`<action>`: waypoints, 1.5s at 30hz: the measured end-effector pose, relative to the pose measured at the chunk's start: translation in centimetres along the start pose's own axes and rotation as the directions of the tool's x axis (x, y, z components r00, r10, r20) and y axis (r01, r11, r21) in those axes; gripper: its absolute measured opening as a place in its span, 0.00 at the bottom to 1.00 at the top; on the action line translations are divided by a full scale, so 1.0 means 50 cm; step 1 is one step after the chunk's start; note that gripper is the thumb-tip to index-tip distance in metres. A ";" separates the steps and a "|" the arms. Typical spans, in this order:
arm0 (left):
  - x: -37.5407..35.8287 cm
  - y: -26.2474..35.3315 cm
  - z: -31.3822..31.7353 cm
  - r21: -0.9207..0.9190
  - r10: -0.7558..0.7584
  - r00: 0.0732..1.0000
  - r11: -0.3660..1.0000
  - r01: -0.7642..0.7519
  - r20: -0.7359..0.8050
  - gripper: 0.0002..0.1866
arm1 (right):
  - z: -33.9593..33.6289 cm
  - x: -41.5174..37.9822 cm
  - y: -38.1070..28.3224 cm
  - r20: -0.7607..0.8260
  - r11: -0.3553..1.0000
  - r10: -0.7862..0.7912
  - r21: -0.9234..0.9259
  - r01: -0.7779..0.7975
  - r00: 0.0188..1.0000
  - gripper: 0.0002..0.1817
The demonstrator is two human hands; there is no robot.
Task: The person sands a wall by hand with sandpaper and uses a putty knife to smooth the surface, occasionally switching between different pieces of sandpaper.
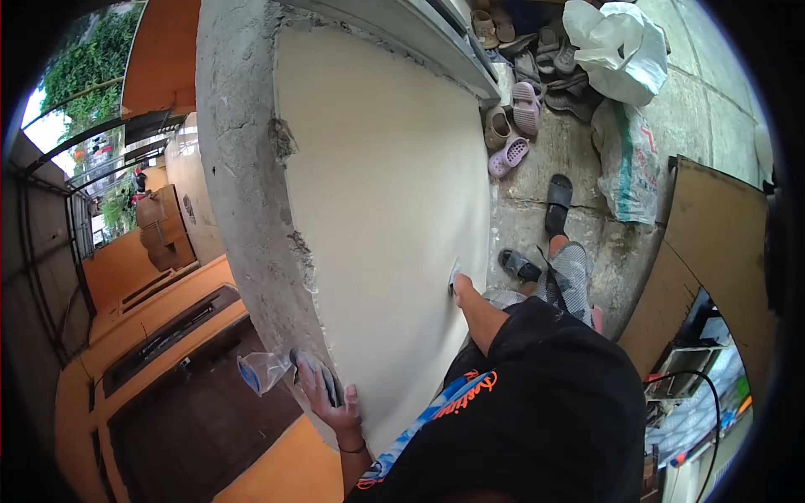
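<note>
A pale wall panel (377, 168), edged by rough grey concrete (239, 151), fills the middle. Near its floor side, the right hand (460, 289) has its fingers closed on a thin flat tool (454, 274), apparently angled to keep its edge against the panel. The left hand (331, 404) lies at the concrete edge, near a clear plastic container (263, 372), perhaps for steadiness; I cannot tell whether its fingers grip anything.

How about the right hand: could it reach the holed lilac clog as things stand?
Probably not without stooping: the right hand holds what looks like a flat tool at the pale panel, and the clog lies on the floor.
</note>
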State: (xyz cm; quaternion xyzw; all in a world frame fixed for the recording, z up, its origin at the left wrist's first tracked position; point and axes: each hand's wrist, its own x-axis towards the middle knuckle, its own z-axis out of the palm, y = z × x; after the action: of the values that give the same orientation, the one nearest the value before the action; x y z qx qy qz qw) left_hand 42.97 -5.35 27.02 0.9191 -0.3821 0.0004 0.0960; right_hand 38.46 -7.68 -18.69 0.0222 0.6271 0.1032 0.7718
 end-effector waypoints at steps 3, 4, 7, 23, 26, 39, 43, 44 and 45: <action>0.000 0.008 0.004 0.025 -0.059 0.998 0.998 0.059 -0.005 0.37 | 0.105 0.082 -0.181 0.109 0.963 -0.249 0.132 0.235 0.962 0.29; 0.004 0.015 0.003 0.061 -0.053 0.999 0.997 0.053 0.001 0.37 | 0.185 -0.078 -0.344 0.110 0.929 -0.342 0.188 0.318 0.933 0.30; 0.005 0.019 0.005 0.112 -0.075 0.997 0.991 0.073 0.009 0.38 | 0.328 -0.256 -0.647 0.179 0.626 -0.766 -0.008 0.780 0.617 0.32; 0.012 0.043 0.008 0.220 -0.048 0.999 0.974 0.045 0.012 0.36 | 0.199 -0.145 -0.368 0.116 0.771 -0.530 -0.345 0.535 0.840 0.37; 0.013 0.039 0.008 0.177 -0.012 1.000 0.984 0.015 -0.015 0.35 | 0.309 -0.306 -0.613 0.253 0.432 -0.852 -0.156 0.888 0.459 0.30; 0.004 0.027 0.013 0.091 0.035 0.987 0.996 -0.021 -0.155 0.29 | 0.064 -0.159 0.043 0.030 0.969 -0.225 -0.098 0.226 0.974 0.25; 0.001 0.017 0.019 0.107 0.079 0.970 0.993 -0.055 -0.231 0.27 | 0.141 -0.123 -0.039 0.073 0.896 -0.433 -0.070 0.437 0.899 0.34; 0.001 0.013 0.019 0.111 0.084 0.968 0.992 -0.059 -0.237 0.27 | 0.191 -0.180 -0.129 0.095 0.789 -0.611 0.000 0.614 0.786 0.35; 0.002 0.009 0.021 0.112 0.095 0.965 0.991 -0.069 -0.244 0.27 | 0.230 -0.248 -0.214 0.087 0.601 -0.797 0.010 0.799 0.598 0.37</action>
State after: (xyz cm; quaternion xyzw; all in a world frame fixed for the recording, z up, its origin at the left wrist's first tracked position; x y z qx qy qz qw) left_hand 42.66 -5.92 26.10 0.8990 -0.4041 0.1391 0.0960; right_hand 48.65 -19.36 -6.04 -0.2674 0.5372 -0.2437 0.7620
